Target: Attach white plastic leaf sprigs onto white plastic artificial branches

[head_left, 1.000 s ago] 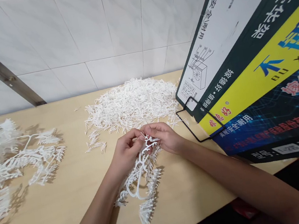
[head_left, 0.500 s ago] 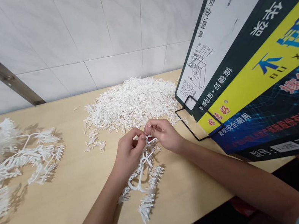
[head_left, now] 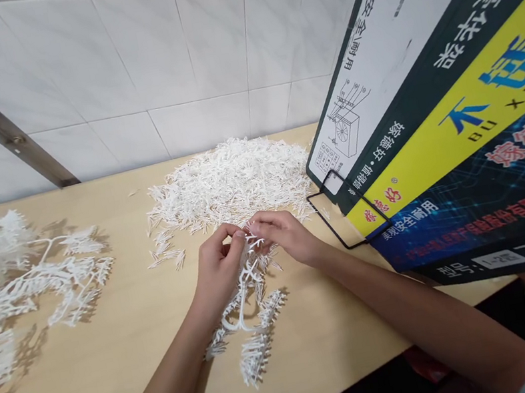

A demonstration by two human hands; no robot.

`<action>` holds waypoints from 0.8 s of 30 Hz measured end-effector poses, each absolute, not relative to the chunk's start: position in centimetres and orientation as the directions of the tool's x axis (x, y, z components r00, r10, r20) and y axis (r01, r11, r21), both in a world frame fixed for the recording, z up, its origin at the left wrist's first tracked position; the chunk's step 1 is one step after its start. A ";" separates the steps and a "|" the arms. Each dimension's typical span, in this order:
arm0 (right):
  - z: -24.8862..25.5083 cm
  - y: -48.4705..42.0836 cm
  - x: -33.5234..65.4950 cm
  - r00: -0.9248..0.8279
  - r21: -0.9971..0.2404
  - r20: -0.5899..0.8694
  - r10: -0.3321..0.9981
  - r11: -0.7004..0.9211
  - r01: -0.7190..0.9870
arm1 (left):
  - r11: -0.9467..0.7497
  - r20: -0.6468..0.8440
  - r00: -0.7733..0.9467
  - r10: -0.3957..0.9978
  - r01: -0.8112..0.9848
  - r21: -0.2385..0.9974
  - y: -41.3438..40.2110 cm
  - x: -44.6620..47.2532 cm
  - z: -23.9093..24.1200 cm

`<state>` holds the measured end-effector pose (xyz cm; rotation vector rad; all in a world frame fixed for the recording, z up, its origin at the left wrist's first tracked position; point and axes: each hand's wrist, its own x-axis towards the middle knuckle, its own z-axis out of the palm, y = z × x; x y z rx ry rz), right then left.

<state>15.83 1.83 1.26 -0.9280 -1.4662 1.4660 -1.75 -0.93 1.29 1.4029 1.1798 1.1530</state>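
Note:
A white branching plastic sprue [head_left: 237, 323] with clusters of thin prongs lies below my hands, its upper end raised between them. My left hand [head_left: 216, 265] pinches that upper end between thumb and forefinger. Close beside it, my right hand [head_left: 287, 236] has its fingers bent around small white prongs at the tip; the fingers partly hide them. Just beyond both hands spreads a heap of small loose white plastic pieces [head_left: 229, 182].
More white branching sprues [head_left: 60, 273] are piled at the left of the wooden table [head_left: 95, 375]. A printed cardboard box [head_left: 403, 158] stands at the right, with a black wire frame [head_left: 347, 246] by its corner. Behind is a tiled wall [head_left: 160, 52]; a metal bracket [head_left: 1, 127] is fixed there.
Both hands have shifted slightly left with the sprue's end. The fingers of my right hand have loosened a little and show more of the white prongs.

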 end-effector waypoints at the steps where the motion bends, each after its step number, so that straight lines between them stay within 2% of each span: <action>1: 1.3 1.8 15.7 -0.341 -0.997 0.079 0.937 0.070 -0.038 | -0.090 0.079 0.094 0.992 0.111 0.990 -0.9 -1.8 1.3; 5: 1.3 1.5 15.4 -0.226 -0.992 0.121 0.967 0.126 0.005 | -0.057 0.035 0.171 0.985 0.127 0.990 -0.8 -1.8 1.5; 8: 1.4 1.5 15.4 -0.257 -0.995 0.095 0.962 0.092 -0.023 | -0.039 0.002 0.283 0.959 0.127 0.991 -0.7 -1.8 1.6; 15: 1.4 1.3 15.8 -0.478 -0.965 -0.001 0.878 -0.126 -0.229 | 0.005 -0.040 0.429 0.903 0.082 0.997 -1.1 -2.2 1.8; 21: 1.2 0.2 15.0 -0.509 -0.900 -0.009 0.861 -0.230 -0.372 | 0.058 -0.066 0.445 0.893 0.031 0.998 -1.1 -2.6 1.7; 24: 1.4 0.4 14.8 -0.489 -0.828 -0.039 0.872 -0.302 -0.473 | 0.050 -0.035 0.426 0.904 -0.024 0.998 -1.0 -2.7 1.6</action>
